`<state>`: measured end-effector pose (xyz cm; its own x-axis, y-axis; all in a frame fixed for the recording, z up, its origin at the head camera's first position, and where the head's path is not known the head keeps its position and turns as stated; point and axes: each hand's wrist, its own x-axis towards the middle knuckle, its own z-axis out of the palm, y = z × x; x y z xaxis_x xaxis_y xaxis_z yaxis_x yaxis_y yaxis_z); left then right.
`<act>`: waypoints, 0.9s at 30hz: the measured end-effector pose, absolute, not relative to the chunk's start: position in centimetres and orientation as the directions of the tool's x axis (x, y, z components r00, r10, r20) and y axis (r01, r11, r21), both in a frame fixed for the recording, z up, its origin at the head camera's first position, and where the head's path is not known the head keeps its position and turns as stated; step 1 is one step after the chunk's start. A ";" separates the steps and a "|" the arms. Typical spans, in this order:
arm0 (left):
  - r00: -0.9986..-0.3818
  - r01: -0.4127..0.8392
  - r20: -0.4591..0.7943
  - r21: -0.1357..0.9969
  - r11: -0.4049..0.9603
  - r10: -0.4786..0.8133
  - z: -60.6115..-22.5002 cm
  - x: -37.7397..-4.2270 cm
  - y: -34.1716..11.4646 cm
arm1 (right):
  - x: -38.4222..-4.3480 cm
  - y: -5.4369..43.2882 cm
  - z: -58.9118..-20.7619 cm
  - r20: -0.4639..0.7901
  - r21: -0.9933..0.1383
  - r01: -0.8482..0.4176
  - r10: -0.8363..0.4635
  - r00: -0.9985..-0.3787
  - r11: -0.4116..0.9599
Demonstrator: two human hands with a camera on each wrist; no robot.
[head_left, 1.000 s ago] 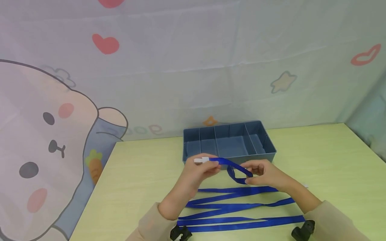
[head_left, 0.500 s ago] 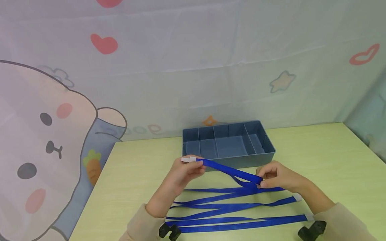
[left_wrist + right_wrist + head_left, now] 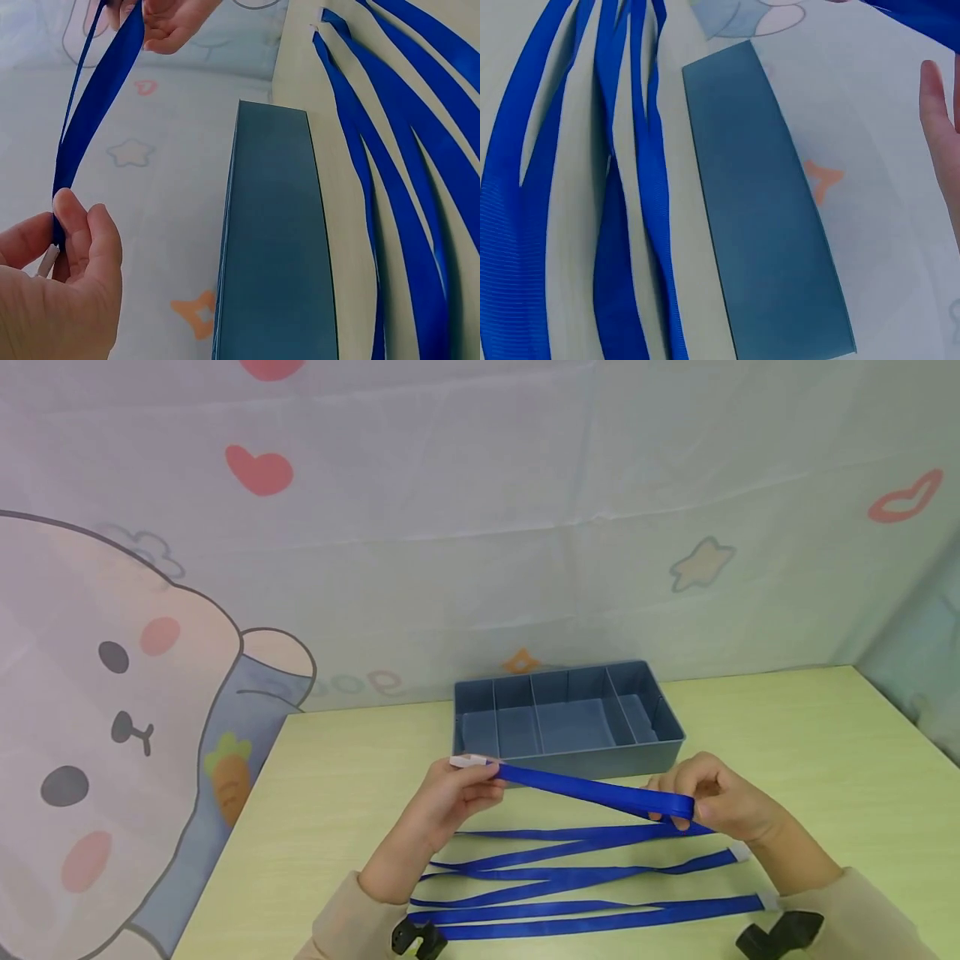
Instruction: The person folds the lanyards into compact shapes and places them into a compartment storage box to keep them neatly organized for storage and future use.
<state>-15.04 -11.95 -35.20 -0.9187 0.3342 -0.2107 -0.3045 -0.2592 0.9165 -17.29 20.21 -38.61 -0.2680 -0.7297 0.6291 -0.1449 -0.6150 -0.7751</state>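
A blue lanyard (image 3: 577, 786) with a white end piece (image 3: 468, 761) is stretched between both hands above the table. My left hand (image 3: 456, 800) pinches it beside the white end, between thumb and fingers. At the other end, the folded strap bends round in a loop at the fingers of my right hand (image 3: 738, 802), which grips it. In the left wrist view, the strap (image 3: 101, 97) runs from the left fingers up to the right hand. Below the hands, several more blue lanyards (image 3: 577, 907) lie lengthwise on the table, some showing white ends (image 3: 739, 852) at the right.
Behind the hands stands a grey-blue divided tray (image 3: 592, 763), close to the patterned backdrop (image 3: 480, 527). The pale yellow table (image 3: 810, 752) extends to both sides. Black wrist mounts (image 3: 780, 935) hang low near the sleeves.
The hands have moved apart, the left going left and the right going right. The held lanyard's slack loop has been drawn out into a nearly straight folded length.
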 end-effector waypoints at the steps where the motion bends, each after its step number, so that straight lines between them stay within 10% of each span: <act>1: -0.921 -0.302 -0.212 0.919 -0.253 0.329 -35.3 -15.1 -12.0 | -17.3 20.2 -38.5 0.635 -0.771 -0.153 -0.724 -0.271 -0.619; 27: -0.981 -0.163 -0.149 0.980 -0.110 0.126 -36.3 -14.4 -11.6 | -18.1 22.9 -39.5 0.401 -0.881 -0.105 -0.611 -0.683 -0.462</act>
<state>-14.40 -11.57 -36.26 -0.9807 0.1258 -0.1494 -0.1634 -0.1096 0.9805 -18.08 22.94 -39.54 -0.6827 -0.6106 0.4014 -0.1046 -0.4620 -0.8807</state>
